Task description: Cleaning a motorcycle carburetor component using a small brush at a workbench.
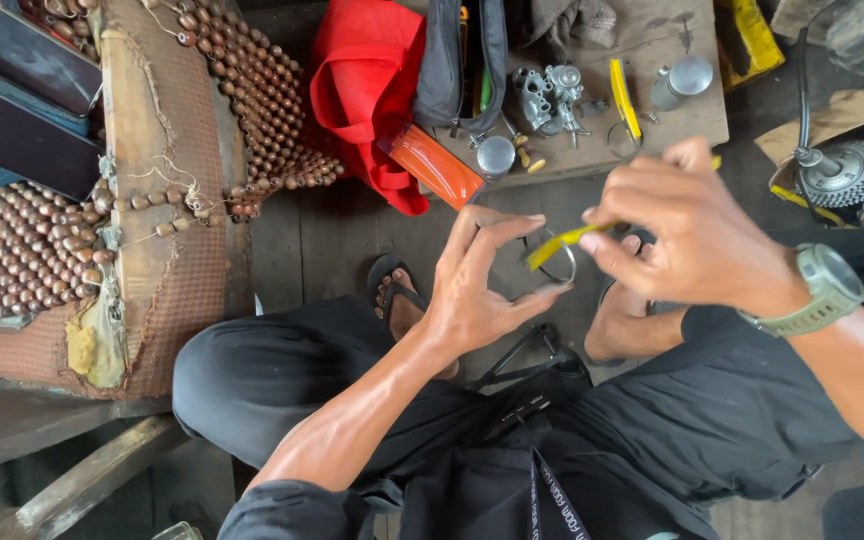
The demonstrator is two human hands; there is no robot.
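Observation:
My left hand (480, 283) holds a thin metal ring (553, 259) between its fingertips, fingers curved around it. My right hand (687, 235) pinches a narrow yellow strip (564, 243) whose tip lies across the ring. A grey wristwatch (828, 290) sits on my right wrist. Both hands hover above my knees in black trousers, over my sandalled feet (399, 297).
A low wooden board (652, 120) ahead carries a grey metal engine part (547, 98), small round metal caps, a yellow-handled tool (624, 97) and an orange bottle (436, 166). A red cloth (367, 90), a dark pouch and a beaded seat cover (262, 90) lie left. A finned metal part (842, 172) sits right.

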